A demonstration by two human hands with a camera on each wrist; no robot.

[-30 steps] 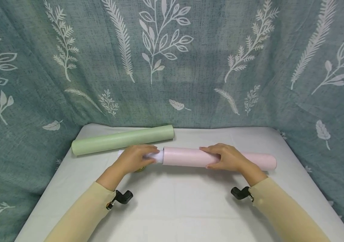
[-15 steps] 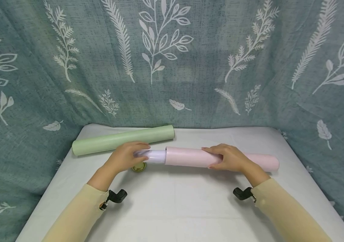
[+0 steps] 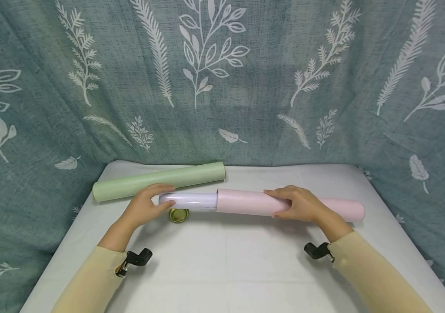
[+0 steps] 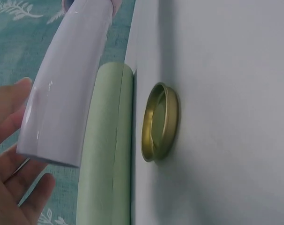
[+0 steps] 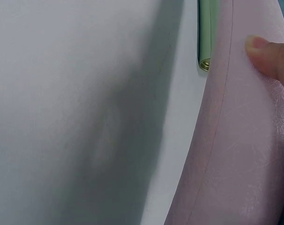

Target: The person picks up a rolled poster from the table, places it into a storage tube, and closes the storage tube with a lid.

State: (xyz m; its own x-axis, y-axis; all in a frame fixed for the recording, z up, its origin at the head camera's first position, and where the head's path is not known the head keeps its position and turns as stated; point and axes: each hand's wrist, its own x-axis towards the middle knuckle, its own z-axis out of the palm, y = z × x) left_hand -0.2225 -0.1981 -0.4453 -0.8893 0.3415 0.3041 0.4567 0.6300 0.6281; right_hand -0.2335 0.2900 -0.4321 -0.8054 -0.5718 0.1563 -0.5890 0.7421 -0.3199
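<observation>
Leafy curtain walls the whole spot in, white-covered bench [image 3: 226, 269] filling the middle. Pink tube [image 3: 242, 202] is held above it, nearer the far edge. Green tube [image 3: 160, 180] lies by the far-left corner. White tube [image 3: 195, 201] sits partway inside the pink, so I'd say halfway; in or out, can't tell. Right hand [image 3: 298, 203] grips the pink; left hand [image 3: 144, 206] has fingers loosely spread around the white end. Gold lid [image 3: 178, 215] lies loose, probably left for later.
</observation>
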